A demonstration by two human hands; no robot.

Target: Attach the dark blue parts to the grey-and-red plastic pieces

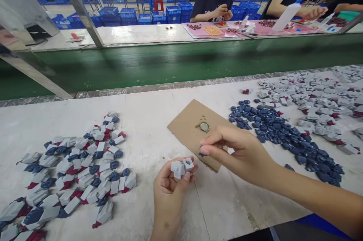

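My left hand [170,186] is closed around a small grey plastic piece [181,166], held up at the fingertips. Just above it, my right hand [235,152] pinches a tiny dark blue piece [202,153] between thumb and forefinger, close to the grey piece but apart from it. Both hands hover over the near edge of a brown cardboard sheet [188,125], which carries a small round cap [204,126] of glue.
A heap of joined grey, blue and red parts [76,173] lies on the white table at left. Loose dark blue pieces [280,129] and grey pieces [317,93] spread at right. Beyond runs a green conveyor belt [170,63], with other people working at the far bench.
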